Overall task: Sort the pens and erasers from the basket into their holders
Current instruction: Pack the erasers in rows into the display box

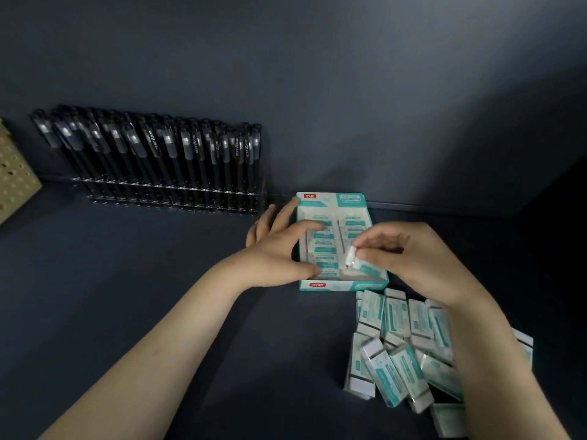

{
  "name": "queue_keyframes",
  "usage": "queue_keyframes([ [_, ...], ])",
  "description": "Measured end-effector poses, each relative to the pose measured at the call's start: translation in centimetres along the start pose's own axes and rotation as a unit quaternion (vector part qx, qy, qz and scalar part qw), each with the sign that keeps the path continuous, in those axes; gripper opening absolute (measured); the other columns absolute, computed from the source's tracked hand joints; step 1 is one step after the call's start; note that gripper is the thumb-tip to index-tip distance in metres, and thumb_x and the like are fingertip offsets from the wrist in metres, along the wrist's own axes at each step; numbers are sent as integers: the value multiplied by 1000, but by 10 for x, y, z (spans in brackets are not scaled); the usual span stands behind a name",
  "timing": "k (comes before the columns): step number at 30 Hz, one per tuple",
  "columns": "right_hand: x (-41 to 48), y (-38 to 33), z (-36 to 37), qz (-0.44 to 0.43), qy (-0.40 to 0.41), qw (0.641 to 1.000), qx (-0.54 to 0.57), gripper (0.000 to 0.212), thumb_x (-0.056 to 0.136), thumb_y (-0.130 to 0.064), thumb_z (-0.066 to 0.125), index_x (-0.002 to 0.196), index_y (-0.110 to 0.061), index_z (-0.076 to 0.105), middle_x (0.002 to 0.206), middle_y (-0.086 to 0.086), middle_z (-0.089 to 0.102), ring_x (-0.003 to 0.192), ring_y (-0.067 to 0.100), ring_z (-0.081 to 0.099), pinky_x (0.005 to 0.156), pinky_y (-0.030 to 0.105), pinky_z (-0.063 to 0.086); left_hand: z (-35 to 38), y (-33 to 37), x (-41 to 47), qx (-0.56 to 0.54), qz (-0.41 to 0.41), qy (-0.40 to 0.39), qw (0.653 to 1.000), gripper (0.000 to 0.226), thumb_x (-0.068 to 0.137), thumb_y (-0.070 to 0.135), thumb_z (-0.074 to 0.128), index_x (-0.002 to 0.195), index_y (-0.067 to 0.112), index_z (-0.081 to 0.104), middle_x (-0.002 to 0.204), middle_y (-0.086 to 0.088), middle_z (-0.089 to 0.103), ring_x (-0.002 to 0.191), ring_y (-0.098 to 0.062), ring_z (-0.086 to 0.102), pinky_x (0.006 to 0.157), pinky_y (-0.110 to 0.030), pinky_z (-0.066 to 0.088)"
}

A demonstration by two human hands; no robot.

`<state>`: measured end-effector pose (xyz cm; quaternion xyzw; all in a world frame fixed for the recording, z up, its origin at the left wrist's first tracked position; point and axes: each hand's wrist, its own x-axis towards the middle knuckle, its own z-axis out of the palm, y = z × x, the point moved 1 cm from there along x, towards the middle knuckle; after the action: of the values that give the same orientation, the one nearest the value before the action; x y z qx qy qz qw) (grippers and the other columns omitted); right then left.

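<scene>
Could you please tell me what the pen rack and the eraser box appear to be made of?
The pen rack looks like clear acrylic or similar plastic: you see the black pens through it, and its edges glint. The eraser box looks like thin printed cardboard, matte, with folded flaps; a coating cannot be ruled out.

Left hand (279, 249) is spread on the near-left edge of the eraser box (341, 284), fingertips lying on the packed erasers inside, thumb at the front corner. Right hand (409, 258) pinches one eraser (360, 264), tilted, its white end poking out past the fingertips over the box's right column. Under the right wrist, a loose pile of erasers (400, 350) sprawls on the dark table (158, 265). Well beyond the left fingers, black pens (152, 154) stand upright in a clear rack (178, 198).
</scene>
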<state>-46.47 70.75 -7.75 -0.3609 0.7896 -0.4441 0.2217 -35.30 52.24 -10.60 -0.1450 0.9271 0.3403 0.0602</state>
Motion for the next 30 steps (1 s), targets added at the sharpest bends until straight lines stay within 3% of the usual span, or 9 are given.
queue_keyframes([
  [6, 3, -2, 4, -4, -40, 986, -165, 14, 81, -18, 76, 85, -31, 78, 77, -20, 64, 80, -13, 57, 69, 2, 39, -1, -3, 2, -18, -15, -10, 1000, 71, 81, 35, 69, 138, 53, 30, 154, 27, -22, 143, -15, -27, 114, -42, -12],
  [8, 4, -2, 5, -19, -49, 974, -220, 11, 83, -25, 74, 88, -35, 77, 82, -24, 61, 87, -10, 54, 77, 6, 38, 0, -3, 2, -18, -14, -8, 1000, 72, 81, 34, 69, 138, 52, 29, 154, 27, -21, 143, -16, -26, 115, -43, -11],
  [10, 5, 0, 6, -38, -61, 966, -249, 9, 85, -32, 70, 89, -38, 76, 88, -26, 61, 97, -1, 51, 92, 24, 38, 0, -3, 2, -19, -15, -9, 1000, 73, 81, 34, 68, 139, 52, 28, 154, 27, -21, 143, -16, -26, 116, -44, -10],
  [16, 0, 7, 2, -44, -66, 970, -230, 17, 88, -45, 59, 94, -44, 74, 93, -27, 58, 101, -4, 45, 99, 31, 35, 0, -3, 1, -22, -17, -11, 1000, 75, 82, 33, 68, 142, 49, 26, 154, 27, -23, 143, -16, -26, 116, -44, -10],
  [22, -2, 2, 5, -51, -85, 960, -262, 18, 89, -53, 52, 78, -55, 66, 95, -24, 56, 103, -7, 39, 104, 40, 29, -2, -1, 0, -21, -22, -17, 999, 74, 83, 33, 67, 142, 49, 24, 154, 26, -24, 143, -17, -26, 116, -45, -9],
  [26, -4, 2, 4, -38, -92, 970, -223, 50, 78, -71, 30, 97, -52, 71, 100, -29, 55, 109, -4, 38, 108, 42, 27, -2, -1, 0, -22, -25, -17, 999, 74, 83, 33, 67, 142, 49, 25, 153, 26, -24, 143, -17, -26, 116, -44, -9],
  [30, -3, 1, 5, -18, -83, 973, -213, 57, 74, -73, 24, 93, -50, 71, 101, -32, 57, 112, -5, 38, 113, 38, 20, -2, -1, 0, -25, -24, -17, 999, 74, 83, 34, 67, 141, 50, 25, 153, 26, -24, 143, -17, -26, 116, -44, -9],
])
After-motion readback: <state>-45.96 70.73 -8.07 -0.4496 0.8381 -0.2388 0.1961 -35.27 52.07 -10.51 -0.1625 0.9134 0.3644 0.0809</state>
